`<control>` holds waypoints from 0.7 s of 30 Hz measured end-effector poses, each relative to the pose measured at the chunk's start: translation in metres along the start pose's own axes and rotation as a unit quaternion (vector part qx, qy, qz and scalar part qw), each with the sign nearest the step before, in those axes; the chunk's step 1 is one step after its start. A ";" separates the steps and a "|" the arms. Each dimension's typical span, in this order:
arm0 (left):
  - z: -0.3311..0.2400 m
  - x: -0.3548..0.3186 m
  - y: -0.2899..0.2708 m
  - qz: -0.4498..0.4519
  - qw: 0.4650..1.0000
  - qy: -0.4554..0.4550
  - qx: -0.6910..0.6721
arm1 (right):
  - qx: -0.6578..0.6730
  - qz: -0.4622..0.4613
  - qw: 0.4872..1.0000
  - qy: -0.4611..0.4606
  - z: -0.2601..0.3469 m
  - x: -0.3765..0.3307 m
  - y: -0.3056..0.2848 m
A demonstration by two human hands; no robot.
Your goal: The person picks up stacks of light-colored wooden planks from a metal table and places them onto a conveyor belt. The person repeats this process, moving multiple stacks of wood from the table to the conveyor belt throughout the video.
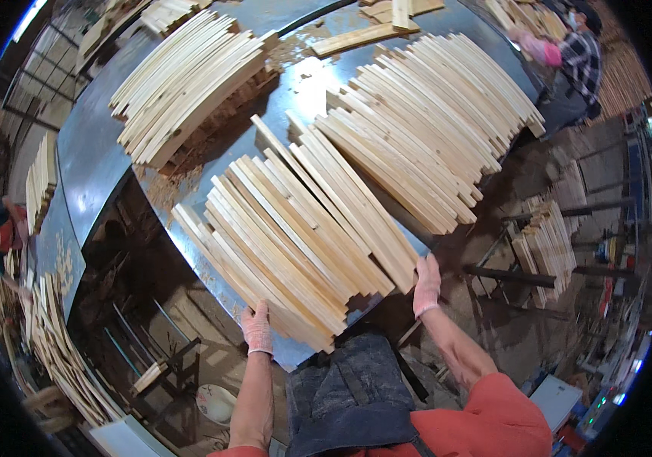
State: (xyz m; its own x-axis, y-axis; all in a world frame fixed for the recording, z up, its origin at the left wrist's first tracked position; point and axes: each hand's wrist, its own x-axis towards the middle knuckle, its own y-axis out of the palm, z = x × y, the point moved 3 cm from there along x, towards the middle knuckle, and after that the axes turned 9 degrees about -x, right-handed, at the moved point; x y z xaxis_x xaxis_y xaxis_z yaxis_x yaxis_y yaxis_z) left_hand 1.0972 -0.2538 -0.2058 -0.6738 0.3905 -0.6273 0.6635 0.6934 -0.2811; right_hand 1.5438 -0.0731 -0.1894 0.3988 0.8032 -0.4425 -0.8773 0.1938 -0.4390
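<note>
On a shiny metal table [228, 298] in front of me, a row of pale wooden strips [284, 236] stands side by side, with uneven ends and a dark gap near its right part. My left hand [256, 327], in a pinkish-white glove, presses the near left end of this row. At the near right end my right hand [426, 286], gloved alike, bears on the outermost strip. Together they clasp the row from both sides. The undersides of the fingers are partly hidden.
Another row of strips [425, 129] lies right beyond, and a stack [189, 91] stands far left amid sawdust. Loose boards [364, 38] lie at the back. A person in a checked shirt [579, 61] works far right; another person [0, 232] is at left. Metal racks [509, 276] flank the table.
</note>
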 end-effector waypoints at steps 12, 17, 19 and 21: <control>-0.004 0.087 -0.068 -0.112 0.989 0.090 -0.044 | -0.246 0.164 0.898 -0.325 0.097 0.099 0.080; 0.031 0.128 -0.051 -0.056 0.954 0.065 -0.286 | 0.013 0.321 0.937 -0.139 0.114 0.114 0.191; 0.037 0.134 -0.046 -0.047 0.934 0.030 -0.352 | 0.030 0.322 0.932 -0.166 0.124 0.107 0.202; 0.033 0.134 -0.047 -0.005 0.923 0.024 -0.383 | 0.047 0.375 0.919 -0.115 0.127 0.093 0.203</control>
State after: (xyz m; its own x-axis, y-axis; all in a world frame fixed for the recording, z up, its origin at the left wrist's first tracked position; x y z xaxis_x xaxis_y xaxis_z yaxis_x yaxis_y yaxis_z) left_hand 0.9861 -0.2534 -0.3007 -0.7042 0.3959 -0.5893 0.2447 0.9146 0.3219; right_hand 1.3685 0.1126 -0.2204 -0.3845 0.8267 -0.4109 -0.9061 -0.4230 -0.0033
